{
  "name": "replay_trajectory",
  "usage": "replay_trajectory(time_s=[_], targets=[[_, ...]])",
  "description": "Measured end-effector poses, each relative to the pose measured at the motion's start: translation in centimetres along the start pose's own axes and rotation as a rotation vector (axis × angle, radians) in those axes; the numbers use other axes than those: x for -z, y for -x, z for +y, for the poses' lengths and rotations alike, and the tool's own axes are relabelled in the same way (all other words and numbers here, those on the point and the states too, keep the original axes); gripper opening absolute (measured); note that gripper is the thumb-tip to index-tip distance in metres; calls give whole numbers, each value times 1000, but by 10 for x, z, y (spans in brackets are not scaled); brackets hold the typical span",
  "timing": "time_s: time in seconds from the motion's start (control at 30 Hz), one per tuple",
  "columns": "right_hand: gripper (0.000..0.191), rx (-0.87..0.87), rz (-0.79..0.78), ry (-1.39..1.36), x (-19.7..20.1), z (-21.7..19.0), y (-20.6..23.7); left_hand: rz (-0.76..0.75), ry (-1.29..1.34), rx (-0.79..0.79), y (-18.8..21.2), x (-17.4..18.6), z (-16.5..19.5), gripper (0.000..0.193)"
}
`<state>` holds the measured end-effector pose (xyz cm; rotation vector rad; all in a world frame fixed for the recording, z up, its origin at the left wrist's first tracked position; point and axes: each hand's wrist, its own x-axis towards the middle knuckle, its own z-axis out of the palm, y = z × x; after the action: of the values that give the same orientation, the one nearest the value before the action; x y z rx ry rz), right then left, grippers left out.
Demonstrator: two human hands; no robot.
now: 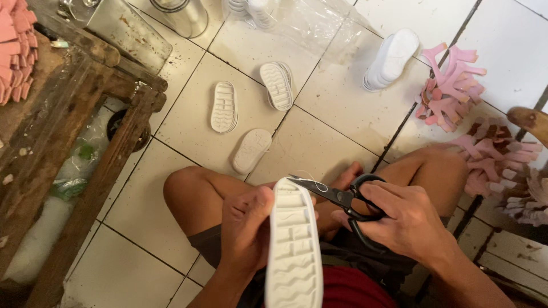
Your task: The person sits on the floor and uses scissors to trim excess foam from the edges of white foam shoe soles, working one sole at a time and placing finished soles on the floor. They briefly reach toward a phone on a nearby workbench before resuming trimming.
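White rubber sole [293,251], tread up, clamped in left hand [246,228]; right hand [399,219] grips black scissors [348,199], trimming edge; next needs steady snip.

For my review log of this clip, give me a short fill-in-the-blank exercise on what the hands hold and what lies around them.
1. The left hand holds a white shoe ____.
2. The right hand grips black ____ at the sole's top edge.
3. The loose soles lie on a floor of white ____.
4. The cut-out pieces piled at right are ____.

Missing words: sole; scissors; tiles; pink
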<state>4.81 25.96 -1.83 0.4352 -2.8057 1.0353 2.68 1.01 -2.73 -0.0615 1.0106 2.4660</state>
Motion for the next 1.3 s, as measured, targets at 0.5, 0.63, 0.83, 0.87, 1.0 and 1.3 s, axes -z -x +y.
replay_trajectory(time_s=[0.5, 0.63, 0.83, 0.87, 1.0, 1.3], targets=[[44, -31, -85, -45, 4, 9, 3, 96, 70, 306, 1, 8, 2, 56], [36, -147, -109, -247, -1, 9, 4, 133, -6, 440, -6, 24, -10, 62], [18, -691, -99, -1163, -36, -5, 6, -149, 194, 617, -24, 28, -54, 57], [15, -738, -60, -1241, -39, -4, 4, -95, 106, 500, -21, 24, -58, 56], [15, -761, 44, -1363, -42, 4, -8, -57, -198, 23, -2, 2, -68, 57], [34, -790, -309, -856, -14, 4, 9, 36, 243, -266, -14, 29, -34, 58]])
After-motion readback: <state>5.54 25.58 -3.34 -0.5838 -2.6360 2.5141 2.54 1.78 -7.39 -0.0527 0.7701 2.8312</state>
